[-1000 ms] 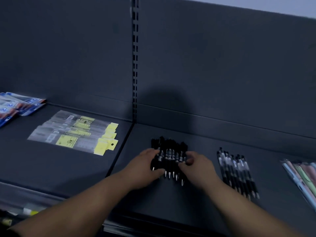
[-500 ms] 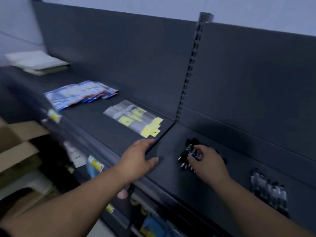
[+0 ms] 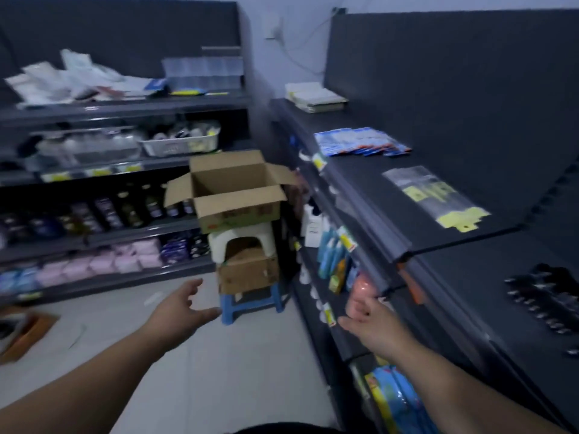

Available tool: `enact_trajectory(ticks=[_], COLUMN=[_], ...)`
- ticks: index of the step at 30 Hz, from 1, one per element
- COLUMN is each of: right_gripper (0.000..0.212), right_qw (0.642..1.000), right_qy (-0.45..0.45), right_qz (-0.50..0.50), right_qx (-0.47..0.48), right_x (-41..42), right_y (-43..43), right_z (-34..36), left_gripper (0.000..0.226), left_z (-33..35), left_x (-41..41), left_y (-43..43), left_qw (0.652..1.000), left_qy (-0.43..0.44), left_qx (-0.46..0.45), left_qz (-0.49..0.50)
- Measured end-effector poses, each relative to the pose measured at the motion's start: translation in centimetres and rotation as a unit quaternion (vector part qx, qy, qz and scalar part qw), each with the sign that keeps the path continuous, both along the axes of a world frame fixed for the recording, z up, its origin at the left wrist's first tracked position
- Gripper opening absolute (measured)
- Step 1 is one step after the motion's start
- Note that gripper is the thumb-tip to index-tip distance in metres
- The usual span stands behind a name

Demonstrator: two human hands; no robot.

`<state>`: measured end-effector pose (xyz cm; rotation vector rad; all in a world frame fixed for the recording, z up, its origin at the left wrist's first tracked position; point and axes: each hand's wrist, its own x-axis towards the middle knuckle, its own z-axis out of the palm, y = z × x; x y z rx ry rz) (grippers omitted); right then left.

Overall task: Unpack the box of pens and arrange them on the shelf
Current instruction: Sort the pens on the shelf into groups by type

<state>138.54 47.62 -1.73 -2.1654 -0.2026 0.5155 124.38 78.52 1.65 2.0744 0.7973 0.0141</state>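
Pens lay on the shelf at three o'clock, box open at twelve, my left hand and right hand spread empty.

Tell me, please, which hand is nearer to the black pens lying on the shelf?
Right. The right hand is by the shelf's front edge, left of the black pens; the left hand is farther left, over the floor, toward the cardboard box.

Blue packets lie near clear yellow-labelled packets.
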Motion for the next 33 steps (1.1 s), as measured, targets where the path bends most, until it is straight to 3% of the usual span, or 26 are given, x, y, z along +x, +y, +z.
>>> enact_trajectory(ticks=[7,13,24,33], right_gripper=[0.073,0.073,0.061,0.064], right_qw=[0.988,0.984,0.996,0.994], right_qy=[0.091,0.103,0.057,0.011], right_qz=[0.059,0.084,0.061,0.106], right_qx=[-0.106,-0.122,-0.018,0.002], right_x=[-0.2,1.4,10.6,30.3], right_y=[6.1,15.6,28.2,34.9], right_z=[-6.5,-6.9,-2.1,-0.8], left_gripper=[0.081,0.079,0.076,0.076], left_z=[-4.6,-6.4,-4.4,-2.9], left_x=[-7.4,-6.1,6.4,23.9], left_y=[8.1,16.7,25.5,30.3], left_qw=[0.994,0.992,0.996,0.999], left_qy=[0.080,0.110,0.074,0.034], left_qx=[-0.035,-0.041,-0.049,-0.002], left_qz=[0.061,0.048,0.004,0.025])
